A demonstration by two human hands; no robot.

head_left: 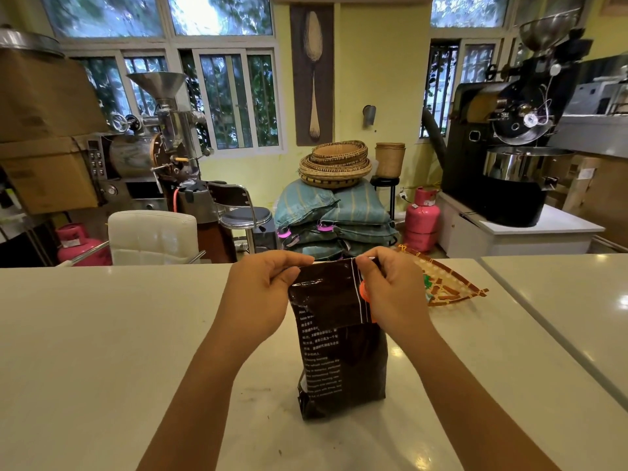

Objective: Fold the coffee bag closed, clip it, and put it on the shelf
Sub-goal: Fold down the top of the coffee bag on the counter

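A dark brown coffee bag (343, 362) with white print stands upright on the white counter (102, 351), its top flap folded over toward me. My left hand (261, 294) pinches the left end of the folded top. My right hand (390, 290) grips the right end, and an orange clip (366, 294) shows partly between that palm and the bag's edge. Most of the clip is hidden by my fingers.
A woven fan-shaped tray (448, 283) lies on the counter just right of my right hand. A second white counter (560, 300) adjoins on the right. Behind the counter are a white chair (153, 236), stacked sacks (333, 212), pink gas cylinders (421, 219) and roasting machines (509, 130).
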